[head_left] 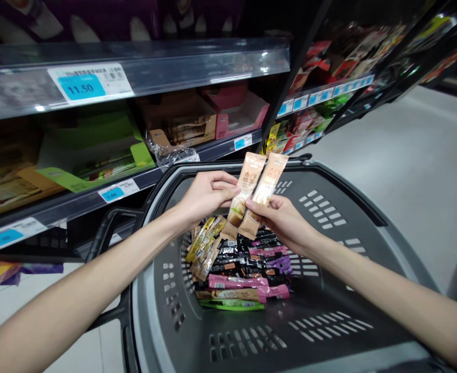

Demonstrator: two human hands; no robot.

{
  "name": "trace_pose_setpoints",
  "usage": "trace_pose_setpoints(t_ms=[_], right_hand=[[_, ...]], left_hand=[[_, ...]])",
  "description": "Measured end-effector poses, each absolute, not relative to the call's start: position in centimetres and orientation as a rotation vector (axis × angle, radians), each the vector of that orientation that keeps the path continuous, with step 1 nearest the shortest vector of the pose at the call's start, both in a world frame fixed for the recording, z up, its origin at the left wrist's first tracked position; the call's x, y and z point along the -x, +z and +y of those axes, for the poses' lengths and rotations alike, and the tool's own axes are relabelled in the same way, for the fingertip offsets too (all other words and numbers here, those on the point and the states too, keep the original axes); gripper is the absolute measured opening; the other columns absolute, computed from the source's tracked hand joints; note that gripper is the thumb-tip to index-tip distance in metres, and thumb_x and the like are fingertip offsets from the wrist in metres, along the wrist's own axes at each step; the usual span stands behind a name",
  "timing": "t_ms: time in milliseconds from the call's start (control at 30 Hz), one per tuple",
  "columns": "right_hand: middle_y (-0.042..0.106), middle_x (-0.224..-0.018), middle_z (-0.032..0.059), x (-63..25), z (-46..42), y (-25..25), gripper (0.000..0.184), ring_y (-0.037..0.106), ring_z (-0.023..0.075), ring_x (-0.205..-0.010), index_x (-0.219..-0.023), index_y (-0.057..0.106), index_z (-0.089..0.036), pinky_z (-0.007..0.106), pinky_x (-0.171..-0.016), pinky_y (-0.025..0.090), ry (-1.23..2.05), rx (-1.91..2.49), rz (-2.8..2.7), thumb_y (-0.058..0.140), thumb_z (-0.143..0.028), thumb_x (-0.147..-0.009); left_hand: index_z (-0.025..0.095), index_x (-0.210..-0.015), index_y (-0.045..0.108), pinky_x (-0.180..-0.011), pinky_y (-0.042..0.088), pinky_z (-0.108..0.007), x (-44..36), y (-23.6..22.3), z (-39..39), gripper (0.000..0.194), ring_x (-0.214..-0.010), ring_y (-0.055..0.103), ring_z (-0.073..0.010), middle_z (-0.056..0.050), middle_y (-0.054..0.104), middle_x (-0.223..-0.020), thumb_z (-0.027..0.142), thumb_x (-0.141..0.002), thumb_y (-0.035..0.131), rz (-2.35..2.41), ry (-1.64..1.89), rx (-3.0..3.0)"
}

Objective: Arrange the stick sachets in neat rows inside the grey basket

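Two beige stick packets with Chinese lettering are held side by side above a grey shopping basket (341,280). My left hand (213,192) pinches the left milk tea packet (247,178) along its edge, thumb on its front. With thumb and fingers, my right hand (279,217) grips the right milk tea packet (270,178). Under them in the basket lie several stick packets in rows: yellow packets (205,238), black packets (232,264), a pink packet (238,282) and a green packet (232,304).
At the left, a shelf holds a green display box (92,150), a tan display box (184,127) and a pink display box (244,116). Crumpled clear plastic (170,154) hangs over the shelf edge. A price tag (90,83) sits on the upper ledge. Pale floor (399,150) stretches to the right.
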State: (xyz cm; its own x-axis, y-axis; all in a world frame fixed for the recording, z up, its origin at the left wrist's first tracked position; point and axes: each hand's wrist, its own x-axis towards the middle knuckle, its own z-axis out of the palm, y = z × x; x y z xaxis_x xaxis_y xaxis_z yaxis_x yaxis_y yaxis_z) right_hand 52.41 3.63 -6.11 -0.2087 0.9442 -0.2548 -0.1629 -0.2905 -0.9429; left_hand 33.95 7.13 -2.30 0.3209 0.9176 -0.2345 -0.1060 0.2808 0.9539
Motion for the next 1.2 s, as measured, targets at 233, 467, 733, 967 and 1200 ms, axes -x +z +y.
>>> trace_pose_setpoints(t_ms=[233, 467, 733, 967, 1200], right_hand=[[0.075, -0.092, 0.003, -52.6, 3.61, -6.05, 0.022, 0.062, 0.0122, -0.073, -0.096, 0.077, -0.02, 0.025, -0.066, 0.047, 1.642, 1.131, -1.066, 0.084, -0.027, -0.076], [0.077, -0.099, 0.0065, -52.53, 3.41, -5.91, 0.031, 0.069, 0.0188, -0.088, -0.101, 0.076, -0.019, 0.032, -0.081, 0.053, 1.66, 1.11, -1.071, 0.086, -0.022, -0.072], [0.077, -0.098, 0.0065, -52.39, 3.46, -5.87, 0.029, 0.07, 0.0183, -0.084, -0.098, 0.076, -0.018, 0.035, -0.083, 0.054, 1.648, 1.142, -1.06, 0.086, -0.023, -0.071], [0.076, -0.093, 0.0054, -52.35, 3.51, -5.81, 0.03, 0.069, 0.0184, -0.082, -0.097, 0.076, -0.017, 0.038, -0.085, 0.054, 1.607, 1.169, -1.055, 0.088, -0.023, -0.069], [0.076, -0.092, 0.0057, -52.36, 3.37, -5.75, 0.033, 0.07, 0.0208, -0.085, -0.099, 0.076, -0.018, 0.039, -0.084, 0.055, 1.586, 1.189, -1.057, 0.088, -0.024, -0.069]], left_hand=[[0.008, -0.086, 0.067, -0.07, 0.058, -0.023, -34.0, -2.36, 7.2, 0.006, -0.068, 0.068, -0.0095, -0.004, 0.072, -0.074, 0.005, -0.082, 0.07, 0.979, 0.87, -1.041], [0.008, -0.087, 0.067, -0.071, 0.058, -0.024, -33.99, -2.49, 7.1, 0.006, -0.069, 0.069, -0.0102, -0.005, 0.073, -0.077, 0.006, -0.083, 0.07, 0.98, 0.872, -1.061], [0.008, -0.086, 0.066, -0.07, 0.058, -0.023, -34.11, -2.38, 7.04, 0.005, -0.069, 0.068, -0.0098, -0.005, 0.072, -0.076, 0.005, -0.083, 0.07, 0.991, 0.87, -1.054], [0.008, -0.086, 0.066, -0.071, 0.058, -0.024, -34.09, -2.32, 7.09, 0.006, -0.069, 0.068, -0.01, -0.004, 0.072, -0.076, 0.005, -0.082, 0.07, 0.998, 0.859, -1.053], [0.007, -0.086, 0.066, -0.068, 0.058, -0.022, -34.1, -2.31, 7.12, 0.006, -0.067, 0.068, -0.009, -0.004, 0.072, -0.074, 0.004, -0.082, 0.069, 0.997, 0.851, -1.055]])
